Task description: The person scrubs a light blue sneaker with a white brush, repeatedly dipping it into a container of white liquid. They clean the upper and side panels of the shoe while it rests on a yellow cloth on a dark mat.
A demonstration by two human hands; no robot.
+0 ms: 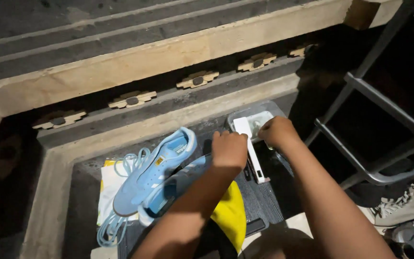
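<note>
While both arms reach forward over the dark ribbed mat (264,201), I see my left hand (229,149) curled with its fingers folded down onto the edge of a long white flat piece (249,144), which looks like a shoe insole or a brush handle; I cannot tell which. Its far end rests over a clear plastic tub (250,112) at the back of the mat, and its near end runs down toward me across the mat. My right hand (276,132) is closed in a loose fist at the tub's near rim, just beside the white piece; whether it grips something is hidden by the knuckles, so I cannot tell. Left of my left forearm lie two light blue sneakers (156,175), one overlapping the other, toes pointing toward me and to the left. Loose light blue laces (120,165) trail from them over a white and yellow sheet (107,189). A yellow cloth (231,216) sits under my left forearm. At the right stand a grey metal frame (370,100) and a pale worn shoe (408,204).
</note>
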